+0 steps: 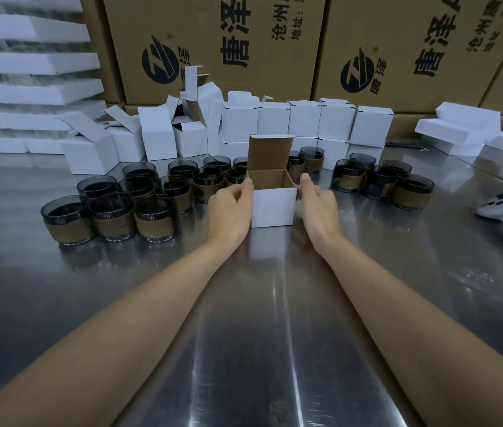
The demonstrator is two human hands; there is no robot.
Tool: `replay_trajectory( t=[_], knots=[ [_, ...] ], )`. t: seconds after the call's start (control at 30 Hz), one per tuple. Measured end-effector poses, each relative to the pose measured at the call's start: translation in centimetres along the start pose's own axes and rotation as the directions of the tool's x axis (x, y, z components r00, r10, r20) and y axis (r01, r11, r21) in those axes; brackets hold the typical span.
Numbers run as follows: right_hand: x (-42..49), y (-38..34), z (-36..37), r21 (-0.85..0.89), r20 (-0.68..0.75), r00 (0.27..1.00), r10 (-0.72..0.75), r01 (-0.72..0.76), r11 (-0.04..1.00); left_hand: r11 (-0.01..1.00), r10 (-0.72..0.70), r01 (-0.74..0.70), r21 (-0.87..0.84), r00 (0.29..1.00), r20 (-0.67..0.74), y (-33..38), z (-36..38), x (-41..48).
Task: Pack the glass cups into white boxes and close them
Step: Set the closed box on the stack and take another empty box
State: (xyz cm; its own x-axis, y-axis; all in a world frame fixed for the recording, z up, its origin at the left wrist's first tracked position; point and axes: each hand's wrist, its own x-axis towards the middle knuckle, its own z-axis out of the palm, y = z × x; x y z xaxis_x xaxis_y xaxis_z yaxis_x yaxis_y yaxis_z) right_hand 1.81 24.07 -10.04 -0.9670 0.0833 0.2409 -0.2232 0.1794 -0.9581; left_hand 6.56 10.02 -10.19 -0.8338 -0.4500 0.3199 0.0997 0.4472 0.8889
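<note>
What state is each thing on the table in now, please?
Small white cardboard box: upright, lid flap raised.
Left hand: grips its left side.
Right hand: grips its right side.
Dark glass cups with brown sleeves: upright, unpacked.
Stacked white boxes: closed.
Loose white boxes, left: open.

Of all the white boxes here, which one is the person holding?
The open box in front, lid flap upright, gripped between left hand and right hand; the other boxes sit behind the cups.
</note>
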Motion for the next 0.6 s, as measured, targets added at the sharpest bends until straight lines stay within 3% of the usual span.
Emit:
replay_trajectory(
  t=[0.13, 0.33, 0.43, 0.5, 0.6],
  knots=[
    [0.43, 0.62, -0.27, 0.23, -0.024, 0.998, -0.065, 0.069, 0.971, 0.995, -0.067, 0.067, -0.07, 0.998, 0.004, 0.32, -0.26, 0.27],
    [0.35, 0.25, -0.06, 0.335, -0.013, 0.991, -0.135, 0.132, 0.933, 0.993, 0.002, 0.001, -0.114, 1.0, 0.024, 0.75, 0.01, -0.02],
    [0.33, 0.23, -0.3, 0.383, 0.089, 0.986, -0.139, 0.095, 0.919, 0.989, 0.016, -0.011, -0.147, 0.999, 0.034, 0.7, 0.28, -0.07],
    [0.44, 0.2, -0.26, 0.353, 0.1, 0.99, -0.1, 0.059, 0.934, 0.98, 0.046, -0.04, -0.195, 0.999, 0.028, 0.82, 0.35, -0.19],
    [0.57, 0.21, 0.08, 0.17, 0.105, 0.994, -0.042, 0.024, 0.985, 0.969, 0.139, -0.133, -0.206, 0.99, 0.015, 0.97, 0.32, -0.18]
  ],
)
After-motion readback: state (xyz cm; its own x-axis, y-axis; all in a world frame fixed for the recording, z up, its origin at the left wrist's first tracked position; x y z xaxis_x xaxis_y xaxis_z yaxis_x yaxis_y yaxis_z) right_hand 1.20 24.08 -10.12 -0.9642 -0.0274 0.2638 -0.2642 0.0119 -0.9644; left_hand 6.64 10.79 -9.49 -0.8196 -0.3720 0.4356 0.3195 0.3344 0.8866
